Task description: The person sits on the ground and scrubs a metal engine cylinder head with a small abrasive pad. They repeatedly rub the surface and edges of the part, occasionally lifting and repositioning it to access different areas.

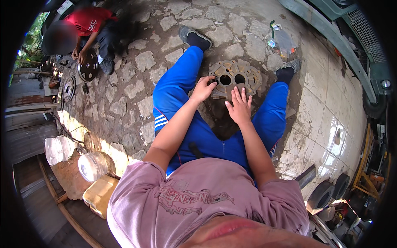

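Observation:
A brownish cast metal housing (251, 73) with round bores and a scalloped rim lies on the ground between my spread legs. At its left edge my left hand (202, 89) is closed, thumb and fingers bent around the rim beside a bore. My right hand (240, 106) rests with stretched, slightly spread fingers on a flat brown piece (234, 91) over the near side of the housing. Whether that piece is a loose sheet or part of the casting, I cannot tell.
At the far left a person in a red shirt (89, 20) handles a dark round disc (87, 68); another disc (68, 89) lies nearby. Clear plastic containers (92, 166) and a yellow jerrycan (100, 196) stand left. A plastic bag (284, 41) lies ahead, and a vehicle bumper (335, 49) juts in right.

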A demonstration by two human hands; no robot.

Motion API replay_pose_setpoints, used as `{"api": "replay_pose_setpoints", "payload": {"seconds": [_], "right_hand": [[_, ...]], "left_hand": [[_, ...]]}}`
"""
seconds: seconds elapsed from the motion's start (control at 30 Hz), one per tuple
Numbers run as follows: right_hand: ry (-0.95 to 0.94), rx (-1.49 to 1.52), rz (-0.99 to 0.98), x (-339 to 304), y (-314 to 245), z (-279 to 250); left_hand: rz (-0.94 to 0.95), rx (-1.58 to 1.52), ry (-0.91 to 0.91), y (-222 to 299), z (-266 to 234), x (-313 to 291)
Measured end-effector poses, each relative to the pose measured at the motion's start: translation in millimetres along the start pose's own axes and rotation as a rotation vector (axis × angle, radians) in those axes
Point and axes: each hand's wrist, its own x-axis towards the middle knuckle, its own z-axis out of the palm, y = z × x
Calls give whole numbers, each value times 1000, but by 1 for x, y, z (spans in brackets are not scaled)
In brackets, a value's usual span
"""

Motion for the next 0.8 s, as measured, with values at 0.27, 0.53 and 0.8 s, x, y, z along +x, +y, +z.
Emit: {"api": "replay_pose_setpoints", "payload": {"seconds": [0.27,0.53,0.8], "right_hand": [[9,4,36,1,4,2],[-5,3,19,0,0,1],[7,0,8,0,-1,3]], "left_hand": [[6,21,7,1,1,-1],[11,18,15,0,2,-2],[-17,8,-4,4,1,-3]]}}
